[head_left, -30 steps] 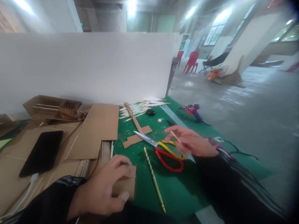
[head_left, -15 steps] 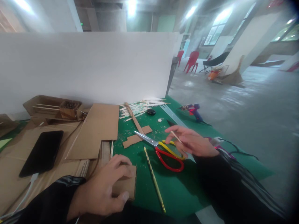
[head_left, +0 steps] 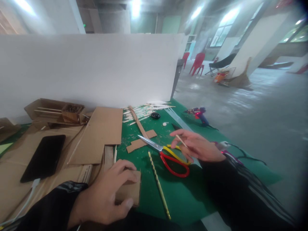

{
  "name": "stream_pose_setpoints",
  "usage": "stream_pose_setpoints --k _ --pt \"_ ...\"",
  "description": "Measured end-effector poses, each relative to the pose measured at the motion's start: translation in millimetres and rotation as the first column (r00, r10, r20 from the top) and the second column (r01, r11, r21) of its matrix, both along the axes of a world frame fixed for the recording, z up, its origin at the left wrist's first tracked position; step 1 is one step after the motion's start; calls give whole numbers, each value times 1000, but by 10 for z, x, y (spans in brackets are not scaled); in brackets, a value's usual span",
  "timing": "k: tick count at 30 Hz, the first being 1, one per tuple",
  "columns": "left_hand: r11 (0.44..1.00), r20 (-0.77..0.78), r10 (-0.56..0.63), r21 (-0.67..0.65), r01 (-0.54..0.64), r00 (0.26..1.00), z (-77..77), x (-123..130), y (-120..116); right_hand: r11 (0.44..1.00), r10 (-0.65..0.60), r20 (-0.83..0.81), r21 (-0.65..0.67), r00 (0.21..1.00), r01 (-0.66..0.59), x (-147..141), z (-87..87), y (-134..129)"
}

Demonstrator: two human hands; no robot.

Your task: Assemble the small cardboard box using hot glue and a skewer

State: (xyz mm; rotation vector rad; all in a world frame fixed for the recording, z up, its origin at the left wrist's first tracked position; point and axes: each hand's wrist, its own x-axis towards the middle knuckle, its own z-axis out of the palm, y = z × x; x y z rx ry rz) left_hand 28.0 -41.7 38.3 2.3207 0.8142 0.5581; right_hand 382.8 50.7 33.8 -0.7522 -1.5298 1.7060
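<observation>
My left hand (head_left: pixel 108 192) grips a small cardboard piece (head_left: pixel 131 189) at the near edge of the green table, its fingers on top and thumb at the near side. Above the scissors' handles, my right hand (head_left: pixel 194 146) holds a thin wooden stick (head_left: pixel 181 141) between its fingers. The scissors (head_left: pixel 166 154), with one red and one yellow handle, lie with their blades pointing up-left. Between the left hand and the scissors lies a yellow drill bit (head_left: pixel 158 186). Cardboard strips (head_left: pixel 141 141) rest beyond the blades.
At left are a black phone (head_left: pixel 43 157) with a white cable, cardboard sheets (head_left: pixel 106 125) and a cardboard box (head_left: pixel 43 109). White-tipped sticks (head_left: pixel 137 114) and a black round object (head_left: pixel 155 115) lie farther back. A glue gun (head_left: pixel 198 114) is at the right edge, with cables nearby.
</observation>
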Motion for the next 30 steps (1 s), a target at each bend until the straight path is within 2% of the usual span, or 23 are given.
stream_pose_setpoints --k 7,19,25,30 --pt "1000 -53 -25 -12 25 998 51 -13 10 1000 12 -33 -2 999 -12 2 -6 3" --pt "996 -255 5 83 17 967 128 -158 57 1000 -18 -6 -13 1000 18 -9 1 -1" --pt "999 -312 48 31 -40 949 166 -167 120 1000 0 -23 21 1000 0 4 -4 -11" --pt "986 -324 166 75 -149 932 132 -141 134 1000 11 -15 21 1000 -11 6 -5 -12"
